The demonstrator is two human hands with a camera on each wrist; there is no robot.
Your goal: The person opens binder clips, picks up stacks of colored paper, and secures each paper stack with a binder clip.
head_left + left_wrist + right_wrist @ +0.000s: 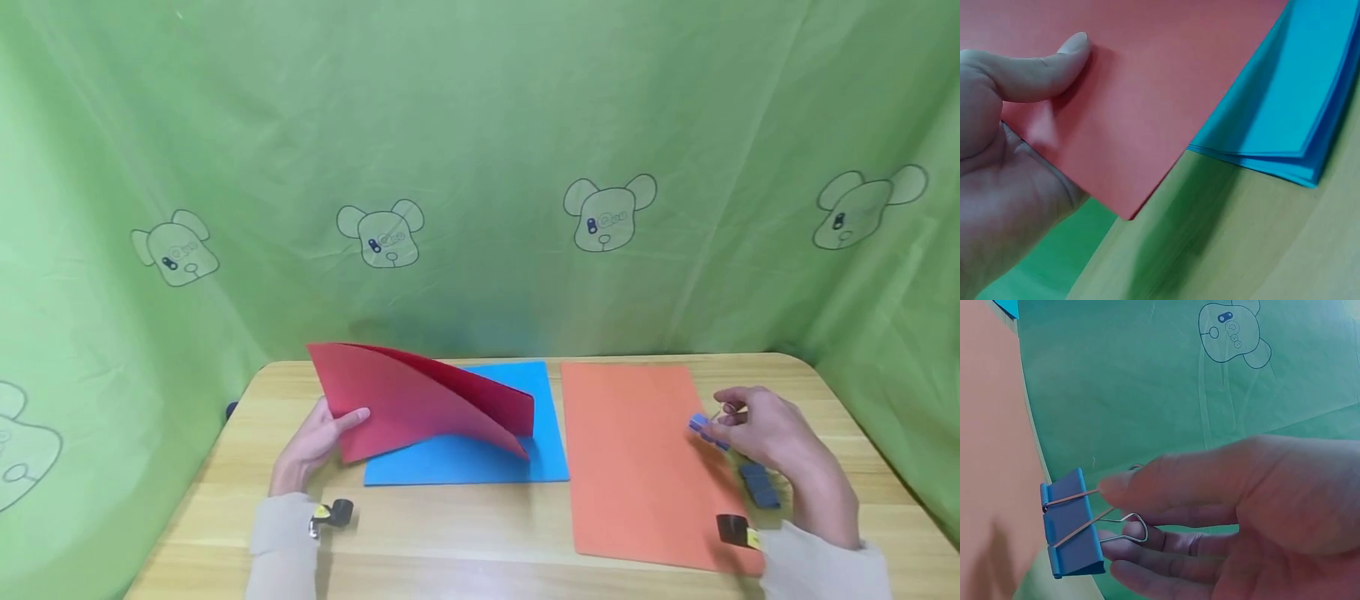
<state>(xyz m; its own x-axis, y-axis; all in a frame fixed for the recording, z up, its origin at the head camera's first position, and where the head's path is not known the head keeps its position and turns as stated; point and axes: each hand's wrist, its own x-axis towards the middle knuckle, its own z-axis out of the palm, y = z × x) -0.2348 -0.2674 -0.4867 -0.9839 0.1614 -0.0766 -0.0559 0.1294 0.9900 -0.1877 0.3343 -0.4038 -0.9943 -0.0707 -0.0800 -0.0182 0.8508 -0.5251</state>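
My left hand (317, 439) grips red paper (390, 400) at its left edge, thumb on top. The red paper is raised and bends over in two layers above the blue paper (457, 467), its far end drooping to the right. In the left wrist view the blue paper (1285, 119) shows several stacked layers with slightly parted corners. My right hand (776, 433) pinches a blue binder clip (1072, 525) by its wire handles, between thumb and fingers. The clip's closed mouth points away from the palm. It hangs over the right edge of the orange paper (637, 467).
A second, dark blue binder clip (760, 486) lies on the wooden table (442, 533) beside the orange paper, under my right wrist. A green curtain (480, 167) with bear-head drawings surrounds the table at the back and sides.
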